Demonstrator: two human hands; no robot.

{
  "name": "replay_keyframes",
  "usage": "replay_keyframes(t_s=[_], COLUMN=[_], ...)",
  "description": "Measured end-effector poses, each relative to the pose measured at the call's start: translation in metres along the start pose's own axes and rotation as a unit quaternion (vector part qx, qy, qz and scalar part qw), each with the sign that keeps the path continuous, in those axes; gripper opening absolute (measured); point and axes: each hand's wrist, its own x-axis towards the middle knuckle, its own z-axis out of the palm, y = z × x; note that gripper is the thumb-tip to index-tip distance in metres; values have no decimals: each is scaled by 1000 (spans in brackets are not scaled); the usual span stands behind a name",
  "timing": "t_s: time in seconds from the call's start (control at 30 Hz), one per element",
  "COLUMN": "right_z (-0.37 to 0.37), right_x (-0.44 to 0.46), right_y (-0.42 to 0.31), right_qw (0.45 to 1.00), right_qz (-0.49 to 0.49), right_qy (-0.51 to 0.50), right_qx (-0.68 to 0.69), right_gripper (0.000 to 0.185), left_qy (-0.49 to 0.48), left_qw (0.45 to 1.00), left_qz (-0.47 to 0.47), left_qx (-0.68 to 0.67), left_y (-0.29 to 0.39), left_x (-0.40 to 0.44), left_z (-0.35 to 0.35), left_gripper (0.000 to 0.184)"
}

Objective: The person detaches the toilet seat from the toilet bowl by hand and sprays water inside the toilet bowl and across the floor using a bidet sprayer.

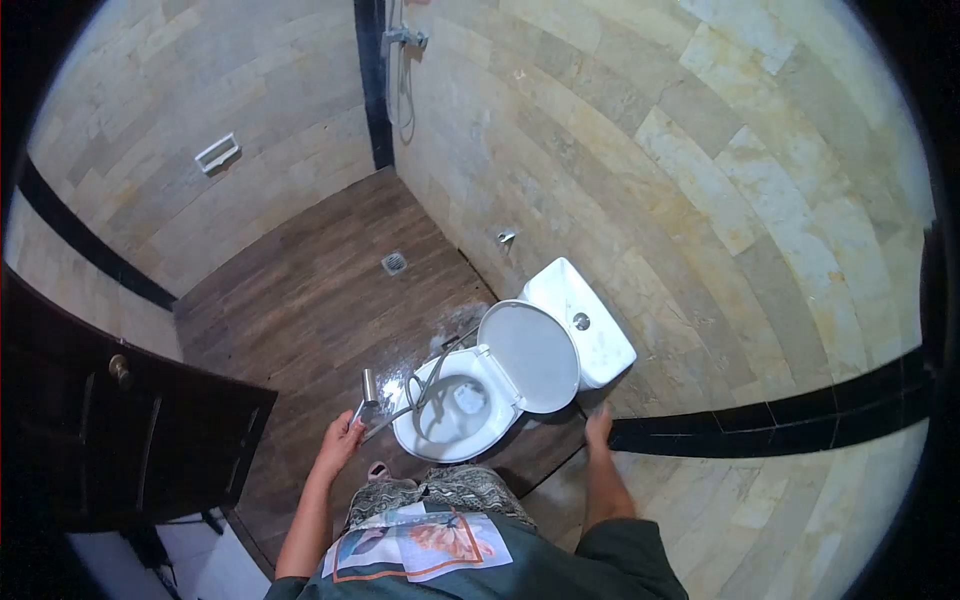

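The sprayer (369,387) is just beside the toilet (503,405), on its left, gripped by the left hand (343,440); its hose (388,422) trails over the toilet's bowl. The step seems to be handling the sprayer; moving it further would call for slack hose. The right hand (599,427) is right of the toilet, whether open or closed I cannot tell.

I'm standing in a bathroom (320,270): a toilet (530,360) sits before me with its lid up, a shower fitting (407,38) hangs on the tiled wall (600,120), a soap dish (217,154) is on another, and the floor (300,300) has a drain (394,263).
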Motion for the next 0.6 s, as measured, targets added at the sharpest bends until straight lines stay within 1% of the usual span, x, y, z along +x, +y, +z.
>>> replay_keyframes(t_s=[0.03,0.07,0.1,0.13,0.17,0.23,0.27,0.33,0.37,0.43,0.5,0.57,0.6], right_z=[13,23,0,38,46,61,69,86,93,91,116,125,124], right_x=[-28,-61,-112,-132,-161,-221,-244,-280,-293,-312,-319,-323,-325], right_y=[42,72,29,103,114,123,135,139,141,107,108,72,38], right_qw=[999,999,981,982,971,971,970,961,960,969,988,990,971], right_qz=[0,35,165,95,185,210,217,228,235,124,85,18,48], right_qy=[-2,11,-58,-42,-96,-96,-89,-156,-149,-171,-125,-73,-90], right_qx=[-39,-32,-88,-158,-121,-62,-60,9,13,-130,-21,120,216], right_gripper=[46,45,42,41,44,44,44,40,40,34,28,25,27], left_qy=[-8,-14,-19,-25,-44,-73,-90,-118,-128,-146,-155,-173,-183], left_qw=[1000,1000,999,998,997,994,993,991,990,987,986,983,981], left_qz=[11,11,9,15,32,52,52,54,56,63,60,61,62], left_qx=[-4,22,50,48,54,63,50,40,33,25,15,20,24], left_y=[6,14,19,22,25,21,12,7,5,-2,-19,-40,-46], left_x=[1,-1,-4,-4,-5,-6,-2,-5,-6,-10,-10,-11,-13], left_z=[-4,-7,-10,-14,-18,-30,-35,-44,-48,-54,-60,-63,-65], left_gripper=[22,22,22,22,23,23,23,23,24,24,24,25,25])
